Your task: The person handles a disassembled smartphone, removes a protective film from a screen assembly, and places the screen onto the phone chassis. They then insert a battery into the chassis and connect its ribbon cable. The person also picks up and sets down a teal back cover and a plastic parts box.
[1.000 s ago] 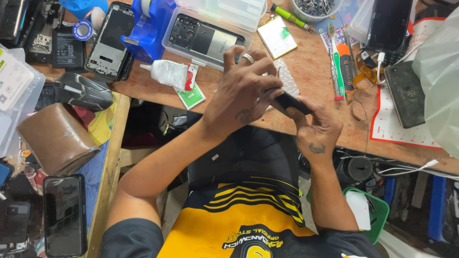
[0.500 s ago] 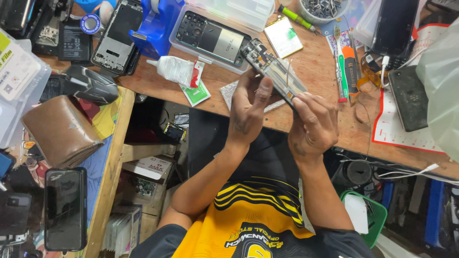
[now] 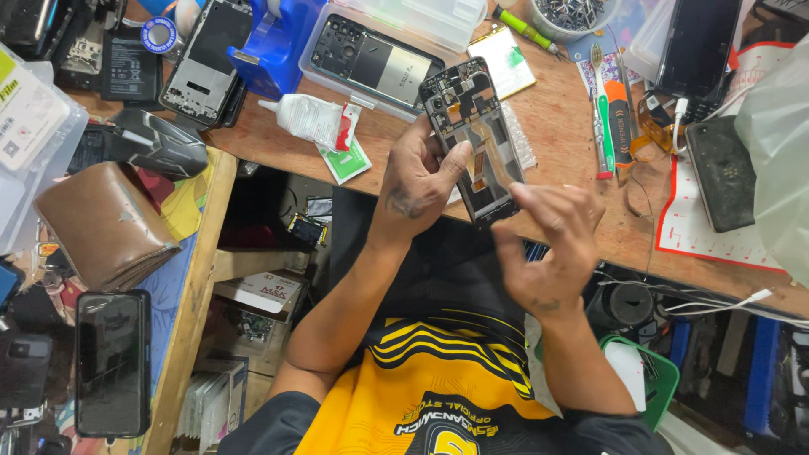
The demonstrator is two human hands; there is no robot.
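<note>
Two hands work at one opened phone (image 3: 472, 135), a dark frame with its back off and small boards and a ribbon cable showing. It is held up tilted over the near edge of the wooden bench (image 3: 573, 143). The left hand (image 3: 417, 181) is clamped on the phone's left edge, thumb on the face and fingers curled behind. The right hand (image 3: 552, 244) sits just near and right of the phone's lower end, fingers loosely bent and spread, holding nothing; whether a fingertip touches the frame I cannot tell.

Just left of the phone lies a white glue bottle (image 3: 308, 118) with a red cap, on a green-and-white packet (image 3: 345, 162). Farther off, a second opened phone (image 3: 371, 63) rests on a clear plastic box, with a blue holder (image 3: 282, 42) to its left and another stripped phone (image 3: 206, 55) beyond that. Right of the held phone lie a toothbrush (image 3: 600, 118) and an orange tool (image 3: 619, 118), then a dark phone (image 3: 723, 173) on a red-lined mat (image 3: 691, 227). At the far left stand a brown wallet (image 3: 101, 223) and a black phone (image 3: 112, 362).
</note>
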